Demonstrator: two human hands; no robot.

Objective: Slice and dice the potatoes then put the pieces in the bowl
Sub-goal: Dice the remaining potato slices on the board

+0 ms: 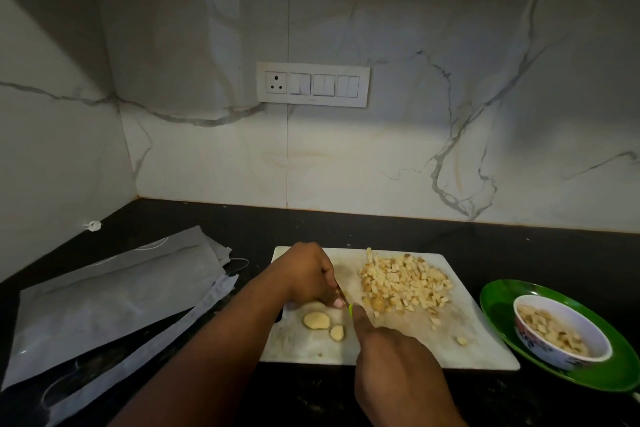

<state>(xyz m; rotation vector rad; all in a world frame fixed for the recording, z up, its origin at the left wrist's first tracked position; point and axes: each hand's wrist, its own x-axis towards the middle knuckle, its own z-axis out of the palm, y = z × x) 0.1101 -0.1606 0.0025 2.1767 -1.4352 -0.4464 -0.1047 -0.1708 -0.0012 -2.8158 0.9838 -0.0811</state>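
A white board lies on a black counter. The left hand reaches over the board's near-left part, fingers curled down onto a potato piece, holding it against the board. The right hand grips a knife — only a bit of green at the index fingertip and a thin edge of blade show, just right of the left fingertips; the index finger lies stretched along the top. Two slices lie flat on the board near the left hand, the smaller one just right of the bigger.

A heap of dice covers the board's far-right part, with a few strays toward the near-right corner. Right of the board a bowl stands on a green plate — it holds more diced potato.

Left of the board lie grey plastic bags, overlapping. On the marbled wall behind sits a switch panel.
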